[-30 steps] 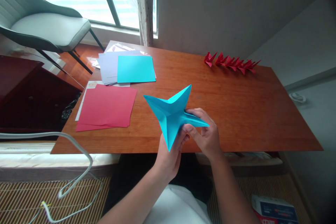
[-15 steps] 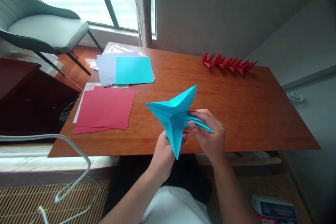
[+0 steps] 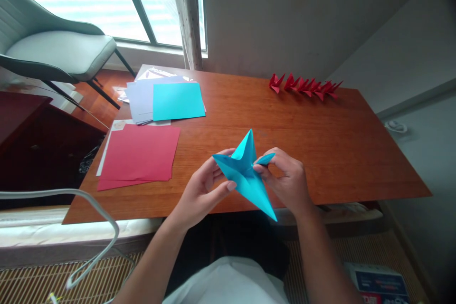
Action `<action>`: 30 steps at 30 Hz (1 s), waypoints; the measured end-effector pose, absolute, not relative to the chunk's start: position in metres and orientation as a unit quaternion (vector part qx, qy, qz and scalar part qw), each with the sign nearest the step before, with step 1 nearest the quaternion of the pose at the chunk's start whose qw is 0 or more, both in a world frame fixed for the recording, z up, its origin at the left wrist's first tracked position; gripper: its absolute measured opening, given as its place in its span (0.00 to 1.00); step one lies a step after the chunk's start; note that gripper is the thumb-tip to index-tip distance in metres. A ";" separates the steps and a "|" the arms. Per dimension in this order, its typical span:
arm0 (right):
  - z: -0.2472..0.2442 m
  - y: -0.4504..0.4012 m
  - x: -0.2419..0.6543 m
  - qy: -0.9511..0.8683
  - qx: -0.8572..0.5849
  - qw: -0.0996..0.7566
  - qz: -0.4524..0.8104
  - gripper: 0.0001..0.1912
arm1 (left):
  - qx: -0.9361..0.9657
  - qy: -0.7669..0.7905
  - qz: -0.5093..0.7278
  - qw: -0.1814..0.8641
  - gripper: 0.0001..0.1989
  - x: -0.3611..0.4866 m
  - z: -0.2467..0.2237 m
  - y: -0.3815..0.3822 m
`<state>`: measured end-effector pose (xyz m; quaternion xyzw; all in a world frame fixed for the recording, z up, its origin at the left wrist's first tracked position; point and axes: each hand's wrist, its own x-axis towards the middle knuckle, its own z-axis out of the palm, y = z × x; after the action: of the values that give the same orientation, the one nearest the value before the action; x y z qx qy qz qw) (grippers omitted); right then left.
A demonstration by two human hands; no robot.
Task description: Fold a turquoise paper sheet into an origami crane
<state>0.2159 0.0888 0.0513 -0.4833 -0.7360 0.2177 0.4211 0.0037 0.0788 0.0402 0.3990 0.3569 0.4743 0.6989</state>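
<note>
Held above the table's front edge is a folded blue paper, a star-like origami piece with several sharp points and a hollow middle. On its left, my left hand is closed on the paper, thumb at the near edge and fingers partly hidden behind it. My right hand pinches the narrow right point between thumb and index finger. The lowest point hangs free between the two hands.
On the wooden table, red paper sheets lie at the left. Behind them are white sheets with a blue sheet on top. A row of red origami pieces stands at the back right. A chair is by the window.
My left hand has moved from under the paper to its left side. The blue paper has turned and tilted, its lowest point swinging right. My right hand keeps its pinch.
</note>
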 end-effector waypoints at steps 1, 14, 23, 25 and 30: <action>0.052 0.089 0.216 -0.738 -0.481 0.419 0.219 0.11 | 0.409 0.359 0.467 0.697 0.25 0.004 0.037 0.079; 0.048 0.087 0.209 -0.730 -0.489 0.440 0.186 0.04 | 0.494 0.444 0.496 0.560 0.08 0.011 0.039 0.077; 0.051 0.084 0.213 -0.729 -0.457 0.401 0.314 0.09 | 0.502 0.473 0.480 0.543 0.05 0.005 0.033 0.079; 0.052 0.084 0.216 -0.739 -0.438 0.377 0.347 0.13 | 0.534 0.468 0.469 0.525 0.04 0.002 0.030 0.079; 0.056 0.083 0.223 -0.756 -0.398 0.346 0.387 0.26 | 0.547 0.458 0.466 0.524 0.06 -0.001 0.026 0.079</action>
<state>0.2230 0.0828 0.0562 -0.3983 -0.7564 0.3869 0.3458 -0.0006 0.0792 0.0261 0.5466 0.4581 0.4660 0.5236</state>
